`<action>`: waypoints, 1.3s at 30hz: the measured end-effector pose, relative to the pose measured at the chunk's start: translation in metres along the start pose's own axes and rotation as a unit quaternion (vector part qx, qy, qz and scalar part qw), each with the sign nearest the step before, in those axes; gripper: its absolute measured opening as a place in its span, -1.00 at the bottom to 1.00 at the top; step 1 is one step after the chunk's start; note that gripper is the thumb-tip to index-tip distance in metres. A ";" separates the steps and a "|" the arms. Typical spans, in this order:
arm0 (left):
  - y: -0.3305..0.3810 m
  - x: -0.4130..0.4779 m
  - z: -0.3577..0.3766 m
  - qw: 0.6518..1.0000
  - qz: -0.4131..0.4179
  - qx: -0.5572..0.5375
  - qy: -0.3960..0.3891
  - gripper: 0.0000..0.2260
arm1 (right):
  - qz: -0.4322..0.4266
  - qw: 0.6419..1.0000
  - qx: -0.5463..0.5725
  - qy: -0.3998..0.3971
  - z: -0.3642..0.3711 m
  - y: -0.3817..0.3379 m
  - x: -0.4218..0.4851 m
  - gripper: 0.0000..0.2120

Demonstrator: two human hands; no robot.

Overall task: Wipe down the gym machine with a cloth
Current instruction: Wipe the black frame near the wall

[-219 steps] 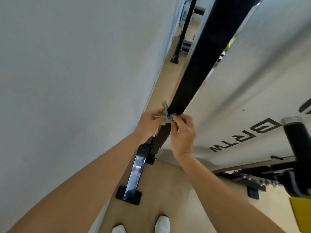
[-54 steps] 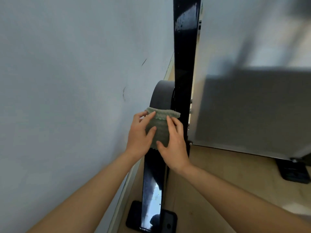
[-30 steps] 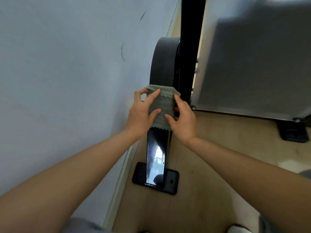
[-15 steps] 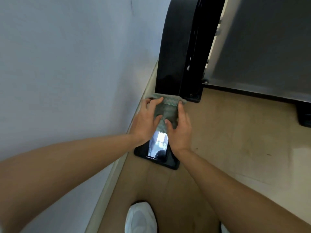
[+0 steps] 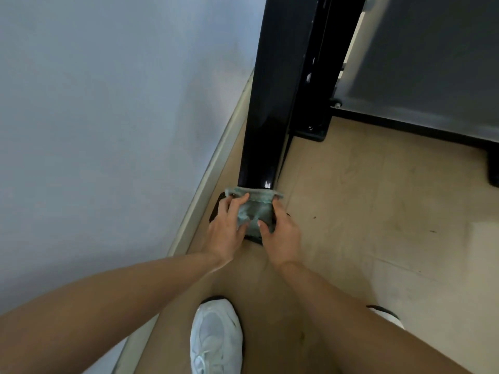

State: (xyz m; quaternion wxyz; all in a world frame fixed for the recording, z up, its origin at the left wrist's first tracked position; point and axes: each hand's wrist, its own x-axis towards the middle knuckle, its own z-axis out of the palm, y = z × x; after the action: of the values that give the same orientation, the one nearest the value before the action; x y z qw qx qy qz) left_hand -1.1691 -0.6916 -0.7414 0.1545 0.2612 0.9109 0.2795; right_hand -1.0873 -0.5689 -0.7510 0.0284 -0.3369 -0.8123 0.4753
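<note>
A grey-green cloth (image 5: pixel 256 209) is wrapped over the bottom end of the glossy black machine bar (image 5: pixel 272 103), right at its black foot plate on the floor. My left hand (image 5: pixel 226 228) grips the cloth's left side and my right hand (image 5: pixel 280 231) grips its right side, thumbs on top. The foot plate is mostly hidden under the cloth and hands.
A pale wall (image 5: pixel 108 117) with a beige skirting board (image 5: pixel 213 179) runs close on the left. A grey machine panel (image 5: pixel 432 63) with a black base stands at the upper right. My white shoe (image 5: pixel 216 338) rests on the tan floor (image 5: pixel 364 211).
Both hands have slid the cloth down the black bar, from about mid-height to its bottom end at the foot plate. The view has tilted down toward the floor.
</note>
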 end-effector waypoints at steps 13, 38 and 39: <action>0.010 -0.015 0.022 0.995 -0.072 -0.062 0.016 -0.61 | 0.130 0.984 0.120 0.020 0.001 -0.012 0.012 -0.74; 0.119 0.160 -0.119 0.982 0.056 -0.149 0.101 -0.27 | -0.039 0.945 0.266 0.183 -0.096 -0.132 0.107 -0.60; 0.125 0.166 -0.123 0.981 0.053 -0.151 0.108 -0.27 | -0.048 0.948 0.257 0.182 -0.105 -0.138 0.112 -0.61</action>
State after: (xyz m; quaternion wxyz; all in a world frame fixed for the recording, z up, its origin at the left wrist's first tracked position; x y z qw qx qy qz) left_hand -1.3082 -0.5624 -0.5924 0.0781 0.2509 0.8543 0.4484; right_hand -1.2072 -0.4700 -0.6156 0.2839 -0.3598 -0.6584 0.5971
